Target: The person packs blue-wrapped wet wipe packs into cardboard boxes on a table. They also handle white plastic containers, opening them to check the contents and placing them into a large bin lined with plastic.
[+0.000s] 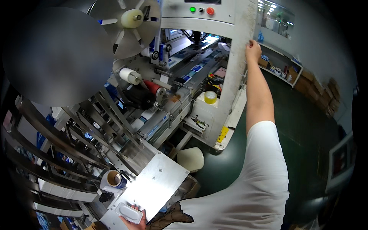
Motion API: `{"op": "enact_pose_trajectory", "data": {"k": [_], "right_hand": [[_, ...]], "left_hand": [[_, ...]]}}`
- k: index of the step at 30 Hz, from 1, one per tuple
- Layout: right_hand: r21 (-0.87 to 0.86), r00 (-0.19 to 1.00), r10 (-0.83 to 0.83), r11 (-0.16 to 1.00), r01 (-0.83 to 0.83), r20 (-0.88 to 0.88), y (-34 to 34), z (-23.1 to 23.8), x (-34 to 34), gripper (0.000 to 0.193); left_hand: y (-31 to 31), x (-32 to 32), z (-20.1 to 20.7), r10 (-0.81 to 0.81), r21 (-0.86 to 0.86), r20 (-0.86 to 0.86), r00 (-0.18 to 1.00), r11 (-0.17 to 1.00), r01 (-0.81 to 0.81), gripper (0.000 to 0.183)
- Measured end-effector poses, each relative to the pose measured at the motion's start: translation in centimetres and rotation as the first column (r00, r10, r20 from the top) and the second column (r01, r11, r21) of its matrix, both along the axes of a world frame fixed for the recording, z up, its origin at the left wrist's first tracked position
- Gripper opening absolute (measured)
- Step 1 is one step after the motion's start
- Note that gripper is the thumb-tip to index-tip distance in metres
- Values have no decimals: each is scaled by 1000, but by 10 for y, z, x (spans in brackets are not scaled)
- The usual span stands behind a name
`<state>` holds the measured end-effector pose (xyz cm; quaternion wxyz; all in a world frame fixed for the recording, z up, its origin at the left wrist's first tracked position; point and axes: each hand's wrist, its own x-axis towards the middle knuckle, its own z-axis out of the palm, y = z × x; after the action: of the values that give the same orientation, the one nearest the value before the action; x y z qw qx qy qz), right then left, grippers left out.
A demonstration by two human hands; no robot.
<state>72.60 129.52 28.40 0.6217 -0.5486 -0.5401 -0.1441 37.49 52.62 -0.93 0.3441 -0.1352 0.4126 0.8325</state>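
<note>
At the lower edge, my left hand (138, 223) holds a small white plastic tray (129, 213) with rounded ends, fingers and thumb around its sides. The tray is over the near end of a bare metal plate (155, 178). My right arm is stretched far forward. At its end my right hand (253, 51) is closed, its fingers curled at the edge of the white machine's upright post (240, 57). What those fingers grip, if anything, is too small to tell.
Curved metal rails (57, 142) run along the left. Ahead, a conveyor (191, 73) carries blue-and-white packs under the machine. Yellow tape (210, 97) and pliers (198, 122) lie on its side. A round stool (190, 159) stands below; shelves (281, 69) and cartons (320, 94) are far right.
</note>
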Motion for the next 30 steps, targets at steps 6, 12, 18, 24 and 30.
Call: {"op": "enact_pose_trajectory", "data": {"k": [6,12,18,24,30], "right_hand": [[-250,969,-145,949,193,198,-9,25,-9,16],[-214,968,209,961,-176,140,-5,-8,7,13],[-91,299,875,286,-954,-380,-167,-130,-110,11],[-227,-217,827,-377,-898,-518,-395,-220,-194,22],[-177,-472,641,-686,-705,-605,-546,-212,-263,26]], "left_hand": [[3,3,7,-13,-69,-40,999,998,10,79],[16,21,42,-111,276,-42,993,954,118,56],[12,1,13,-212,255,-25,977,944,211,69],[21,29,49,-133,155,-83,988,977,145,71],[3,22,70,-220,266,-253,942,921,287,71]]}}
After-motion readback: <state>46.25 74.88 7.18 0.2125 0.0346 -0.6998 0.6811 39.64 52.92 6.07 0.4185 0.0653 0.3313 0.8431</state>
